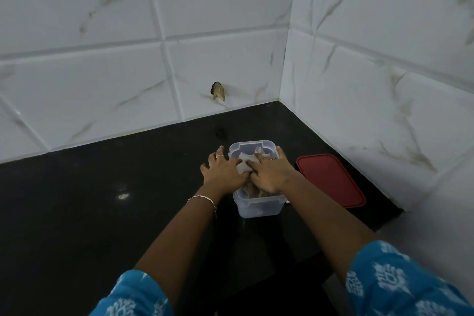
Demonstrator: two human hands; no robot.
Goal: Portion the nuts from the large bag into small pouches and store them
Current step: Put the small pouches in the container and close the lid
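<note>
A clear plastic storage box [259, 208] stands on the black counter [102, 200] near the wall corner. Small clear pouches [243, 165] of nuts lie inside it, partly hidden by my hands. My left hand [223, 170] and my right hand [272, 172] both lie flat over the box's open top, fingers spread, pressing down on the pouches. The thumbs meet in the middle. The large bag is not in view.
A red lid [331, 179] lies flat on the counter just right of the box, close to the right tiled wall [384, 84]. The back tiled wall has a chipped hole [218, 91]. The counter's front edge drops off at lower right.
</note>
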